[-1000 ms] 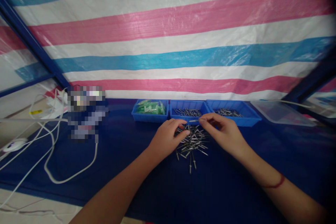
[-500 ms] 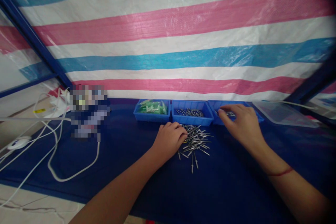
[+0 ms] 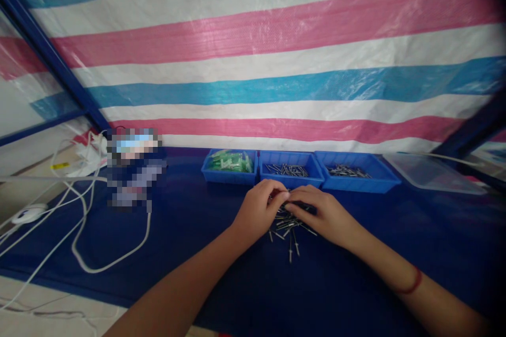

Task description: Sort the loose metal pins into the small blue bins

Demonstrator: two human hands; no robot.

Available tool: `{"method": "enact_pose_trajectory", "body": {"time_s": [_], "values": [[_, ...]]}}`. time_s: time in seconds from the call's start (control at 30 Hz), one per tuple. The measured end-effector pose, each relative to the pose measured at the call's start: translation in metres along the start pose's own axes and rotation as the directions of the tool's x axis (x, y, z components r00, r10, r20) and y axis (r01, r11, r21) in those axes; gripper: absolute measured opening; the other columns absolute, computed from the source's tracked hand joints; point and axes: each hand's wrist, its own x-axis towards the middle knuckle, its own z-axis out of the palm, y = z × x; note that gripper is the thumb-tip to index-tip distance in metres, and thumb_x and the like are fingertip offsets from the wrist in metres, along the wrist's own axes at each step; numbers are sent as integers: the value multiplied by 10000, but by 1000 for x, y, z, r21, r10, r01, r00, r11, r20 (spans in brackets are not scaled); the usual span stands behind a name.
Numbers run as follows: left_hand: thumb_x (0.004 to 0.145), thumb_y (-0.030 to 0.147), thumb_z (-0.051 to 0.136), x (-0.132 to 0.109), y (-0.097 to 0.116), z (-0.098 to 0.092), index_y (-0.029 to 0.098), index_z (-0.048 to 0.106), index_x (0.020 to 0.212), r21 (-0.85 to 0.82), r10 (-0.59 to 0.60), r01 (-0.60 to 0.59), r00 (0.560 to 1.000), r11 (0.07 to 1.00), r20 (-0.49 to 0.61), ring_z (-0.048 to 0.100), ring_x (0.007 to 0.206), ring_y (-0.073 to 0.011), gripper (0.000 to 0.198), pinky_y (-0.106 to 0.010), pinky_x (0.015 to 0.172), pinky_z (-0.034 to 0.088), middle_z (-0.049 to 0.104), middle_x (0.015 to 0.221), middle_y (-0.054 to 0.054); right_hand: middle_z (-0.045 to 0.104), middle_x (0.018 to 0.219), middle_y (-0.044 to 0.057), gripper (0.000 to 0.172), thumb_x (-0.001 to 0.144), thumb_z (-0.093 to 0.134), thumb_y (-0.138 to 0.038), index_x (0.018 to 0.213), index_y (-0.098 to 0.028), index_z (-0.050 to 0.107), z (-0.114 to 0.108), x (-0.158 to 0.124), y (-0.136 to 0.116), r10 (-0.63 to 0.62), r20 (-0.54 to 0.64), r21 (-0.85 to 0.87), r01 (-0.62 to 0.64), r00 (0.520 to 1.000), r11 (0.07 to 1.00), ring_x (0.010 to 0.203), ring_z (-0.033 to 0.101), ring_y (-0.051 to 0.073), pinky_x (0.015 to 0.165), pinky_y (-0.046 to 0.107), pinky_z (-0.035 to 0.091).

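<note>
A loose pile of silver rivets [image 3: 292, 225] lies on the dark blue table, partly hidden under both hands. My left hand [image 3: 264, 205] is over the pile's left side, thumb and fingertips pressed together on something too small to make out. From the right, my right hand [image 3: 322, 213] reaches in, its fingertips meeting those of the left; what they pinch is hidden. Behind the hands stand three blue bins in a row: the left bin [image 3: 229, 177] holds green packets, the middle bin [image 3: 294, 180] and the right bin [image 3: 361, 184] hold metal pieces.
A clear plastic lid [image 3: 435, 174] lies right of the bins. White cables [image 3: 85, 263] and a white mouse-like object [image 3: 29, 214] are on the left. A striped sheet [image 3: 253, 84] hangs behind the table, between blue frame posts.
My right hand has moved left and down from the right bin to the pile, beside my left hand. My left hand's fingers have risen slightly and now meet the right hand's.
</note>
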Motion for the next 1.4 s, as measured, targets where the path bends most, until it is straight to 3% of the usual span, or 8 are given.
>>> {"method": "enact_pose_trajectory", "body": {"time_s": [0.2, 0.33, 0.63, 0.83, 1.03, 1.2, 1.3, 1.4], "values": [[866, 242, 525, -2, 4, 4, 154, 583, 876, -312, -125, 100, 990, 945, -62, 615, 793, -139, 106, -239, 747, 483, 645, 850, -31, 680, 867, 46, 200, 861, 530, -355, 895, -207, 659, 4, -1, -4, 168, -25, 214, -159, 985, 964, 799, 623, 191, 726, 322, 502], [862, 248, 534, -1, 2, 4, 150, 592, 956, -391, -149, 110, 986, 914, -72, 640, 806, -142, 148, -254, 775, 506, 664, 909, -49, 680, 847, 40, 232, 857, 530, -392, 858, -207, 669, 4, -1, -4, 222, -31, 285, -205, 974, 936, 806, 618, 198, 761, 340, 497], [846, 247, 569, -2, -1, 8, 160, 651, 1009, -214, -91, 79, 995, 974, -48, 634, 853, -162, 202, -259, 773, 499, 686, 957, -59, 686, 844, 45, 239, 781, 628, -430, 828, -199, 669, 4, -1, -2, 373, -223, 453, -243, 901, 858, 776, 627, 194, 704, 316, 506], [867, 276, 539, -2, 5, 6, 145, 673, 904, -76, -47, 48, 999, 996, 20, 606, 751, -149, 192, -246, 701, 464, 675, 840, -48, 675, 894, 51, 203, 792, 624, -403, 842, -211, 667, 3, -3, -3, 320, -244, 389, -210, 915, 897, 839, 610, 209, 738, 340, 486], [857, 286, 558, -2, 1, 4, 163, 645, 896, -92, -50, 47, 998, 995, -28, 598, 753, -138, 157, -230, 688, 460, 657, 830, -28, 657, 855, 49, 182, 814, 597, -378, 858, -212, 655, 1, -2, -2, 307, -215, 351, -219, 927, 910, 787, 598, 198, 688, 333, 475], [864, 295, 548, -1, 1, 1, 163, 611, 989, -14, -34, 34, 999, 999, -41, 582, 762, -138, 193, -246, 712, 461, 638, 865, -32, 645, 815, 33, 181, 829, 563, -378, 849, -219, 647, -10, 1, 9, 218, -247, 163, -182, 944, 970, 722, 579, 182, 640, 319, 447], [866, 329, 545, -3, 1, -1, 169, 593, 1094, 149, 29, -34, 999, 988, 37, 564, 890, -176, 283, -301, 824, 440, 627, 953, -52, 662, 858, 51, 212, 834, 541, -395, 845, -213, 651, -30, 0, 28, 223, -421, -18, -254, 879, 967, 753, 585, 202, 635, 322, 428], [867, 421, 523, -6, 1, -2, 216, 616, 1113, 333, 41, -88, 988, 939, 148, 521, 984, -220, 334, -358, 864, 409, 594, 1050, -61, 662, 821, 84, 251, 827, 534, -412, 824, -196, 662, -55, -7, 55, 241, -614, -220, -457, 751, 862, 717, 575, 228, 658, 351, 409]]}}
